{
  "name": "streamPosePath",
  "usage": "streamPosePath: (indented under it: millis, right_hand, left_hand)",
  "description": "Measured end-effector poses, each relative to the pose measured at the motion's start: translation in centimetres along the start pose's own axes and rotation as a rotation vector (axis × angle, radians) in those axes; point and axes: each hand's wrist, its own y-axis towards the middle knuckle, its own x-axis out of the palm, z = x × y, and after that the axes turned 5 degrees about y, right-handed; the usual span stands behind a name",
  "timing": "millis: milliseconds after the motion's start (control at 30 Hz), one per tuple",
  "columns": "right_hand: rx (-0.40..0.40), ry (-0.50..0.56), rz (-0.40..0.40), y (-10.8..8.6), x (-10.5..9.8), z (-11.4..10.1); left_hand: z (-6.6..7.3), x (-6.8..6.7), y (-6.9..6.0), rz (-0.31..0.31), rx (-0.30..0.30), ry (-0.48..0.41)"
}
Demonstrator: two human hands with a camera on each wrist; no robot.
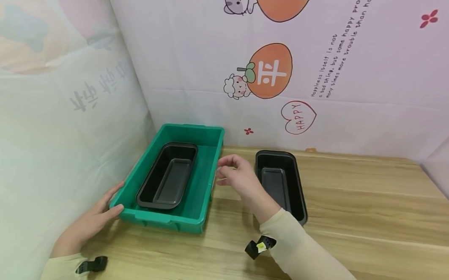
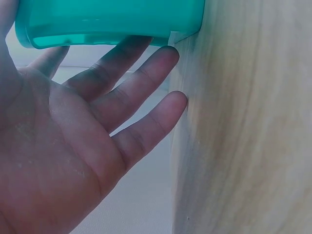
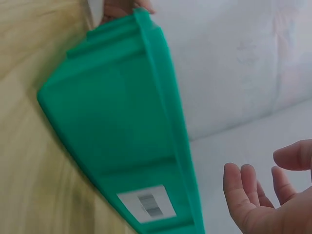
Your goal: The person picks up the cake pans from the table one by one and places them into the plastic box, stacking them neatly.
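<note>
A green plastic tray [image 1: 203,198] lies against the back wall on the left, with a black loaf pan [image 1: 173,184] inside it. My left hand [image 1: 90,226] is at the tray's near left corner, its thumb touching the rim. In the left wrist view the fingers [image 2: 141,90] of that hand are spread and fairly straight beside the tray [image 2: 112,22]. My right hand [image 1: 241,179] hovers by the tray's right side with nothing in it. Its fingers [image 3: 236,187] are loosely bent and apart from the tray in the right wrist view.
A second black loaf pan [image 1: 300,188] stands on the wooden table [image 1: 366,198] to the right, partly hidden by the right forearm. Printed white cloth walls [image 1: 197,71] enclose the table at the back and sides. A white label [image 3: 146,204] is on the tray's side.
</note>
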Motion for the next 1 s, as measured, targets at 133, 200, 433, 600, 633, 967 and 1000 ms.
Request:
streamPosePath:
  millis: [133,200,433,600,633,967,1000]
  right_hand:
    - [-0.019,0.016,0.030,0.0,-1.6,-0.4]
    - [-0.023,0.013,0.036,-0.1,-2.3,-0.4]
    - [0.013,0.021,0.060,-0.5,-5.0,0.0]
    - [0.028,0.017,0.076,-0.9,-7.0,0.4]
    - [0.031,0.012,0.081,-1.0,-7.4,0.5]
    - [0.054,-0.034,0.110,-1.9,-10.3,1.1]
    - [0.050,-0.041,0.111,-2.0,-10.5,1.1]
  left_hand:
    - [-0.1,0.1,0.0,-0.003,-0.005,0.003]
    - [-0.1,0.0,0.0,-0.005,-0.009,0.003]
    - [-0.1,-0.1,0.1,-0.010,-0.018,0.000]
    - [-0.1,-0.1,0.1,-0.008,-0.010,-0.002]
    - [-0.1,-0.1,0.1,-0.005,-0.006,-0.002]
    - [-0.1,0.0,0.0,-0.001,-0.011,-0.006]
    - [-0.1,0.0,0.0,0.000,-0.011,-0.005]
